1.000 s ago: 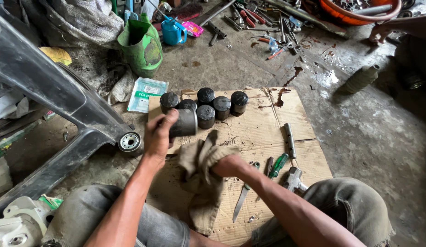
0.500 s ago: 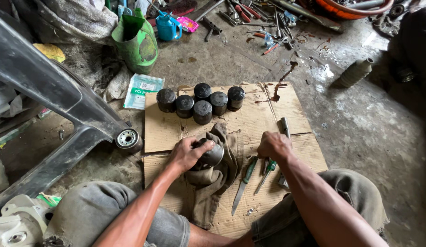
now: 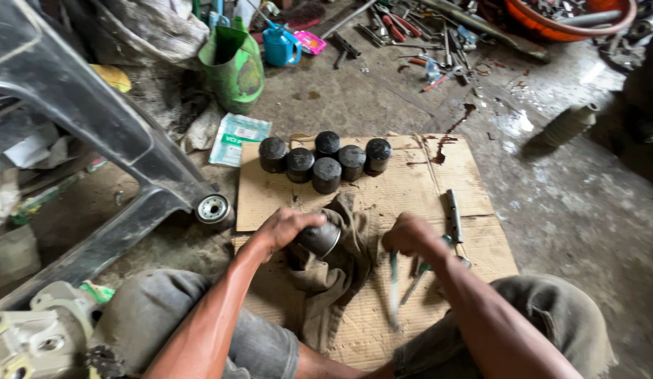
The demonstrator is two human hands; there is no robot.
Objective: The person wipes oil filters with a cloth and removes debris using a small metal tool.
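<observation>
The left hand (image 3: 283, 228) clasps a dark metal cylinder (image 3: 318, 240) on the brown rag (image 3: 340, 270), mid-cardboard sheet (image 3: 411, 189); steady it there. The right hand (image 3: 411, 235) closes over a green-handled screwdriver (image 3: 394, 281).

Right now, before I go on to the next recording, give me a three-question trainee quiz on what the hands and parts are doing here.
1. True or false: the left hand grips a dark cylinder over the brown rag.
2. How many dark cylinders stand in the group at the far end of the cardboard sheet?
3. What is the right hand doing? A) resting on the green jug; B) closing on a green-handled tool on the cardboard; C) lifting the orange basin.

Key: 1 true; 2 six; 3 B.
</observation>
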